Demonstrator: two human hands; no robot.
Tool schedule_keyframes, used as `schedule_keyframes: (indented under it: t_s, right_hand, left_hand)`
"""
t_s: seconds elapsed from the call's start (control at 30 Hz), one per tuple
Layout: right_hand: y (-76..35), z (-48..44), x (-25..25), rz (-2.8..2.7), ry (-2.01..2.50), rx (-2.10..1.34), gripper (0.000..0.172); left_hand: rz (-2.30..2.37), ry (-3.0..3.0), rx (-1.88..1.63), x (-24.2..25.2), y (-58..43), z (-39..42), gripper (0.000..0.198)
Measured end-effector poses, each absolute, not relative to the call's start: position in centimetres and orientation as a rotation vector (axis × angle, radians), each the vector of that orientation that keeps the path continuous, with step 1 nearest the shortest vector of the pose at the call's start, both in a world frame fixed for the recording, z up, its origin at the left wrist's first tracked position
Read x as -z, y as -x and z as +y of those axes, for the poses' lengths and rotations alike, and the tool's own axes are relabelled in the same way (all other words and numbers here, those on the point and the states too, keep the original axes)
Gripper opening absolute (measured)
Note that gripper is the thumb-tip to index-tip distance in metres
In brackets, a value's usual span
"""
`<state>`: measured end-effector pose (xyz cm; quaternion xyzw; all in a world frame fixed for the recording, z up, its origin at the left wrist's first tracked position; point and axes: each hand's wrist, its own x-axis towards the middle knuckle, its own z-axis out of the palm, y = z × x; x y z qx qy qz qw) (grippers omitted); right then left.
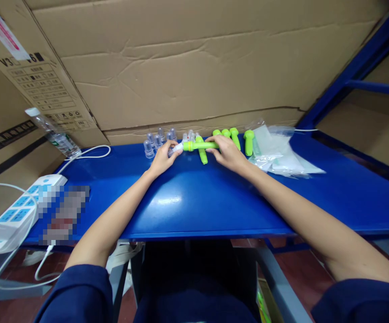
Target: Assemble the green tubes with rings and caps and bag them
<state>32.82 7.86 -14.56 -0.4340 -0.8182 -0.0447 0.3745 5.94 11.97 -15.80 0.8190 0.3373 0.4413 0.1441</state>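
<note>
My left hand [163, 158] pinches the clear end piece [177, 148] of a green plastic tube [201, 145] held level just above the blue table [194, 202]. The tube's other end is gripped by my right hand [227, 153], fingers curled round it. Several more green tubes [235, 137] lie behind and under the hands near the cardboard wall. A cluster of small clear caps [157, 140] stands just behind my left hand.
Clear plastic bags [278, 152] lie in a heap at the back right. A white power strip [16, 213] with cable sits at the left edge, a plastic water bottle [55, 134] leans behind it. Cardboard boxes [194, 67] wall off the back; a blue shelf frame [359, 76] stands right.
</note>
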Motion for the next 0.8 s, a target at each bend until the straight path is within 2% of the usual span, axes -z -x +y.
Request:
schedule_keyframes:
  t_s: [0.13,0.27,0.47,0.7,0.8]
  right_hand:
    - [-33.11,8.03,14.63,-2.123,1.084,0.141,0.025]
    - [-33.07,8.03,14.66,-2.176,1.042,0.150,0.025]
    - [-32.88,8.03,14.80,-2.193,1.046,0.175,0.018]
    - [-33.01,8.35,15.31,-2.141,1.075,0.139,0.020]
    - [-33.01,8.25,15.19,-2.130,1.104,0.141,0.020]
  left_hand:
    - [0.885,-2.370,-1.270,15.55,-5.74,11.92,0.027]
    - [0.871,-2.336,-1.290,15.25,-5.85,11.59,0.038]
    - [0.859,-2.249,-1.338,15.27,-6.17,11.54,0.046]
    - [0.685,-2.002,-1.348,15.44,-6.51,11.77,0.061]
    - [0.661,-1.916,-1.330,15.19,-6.74,11.34,0.058]
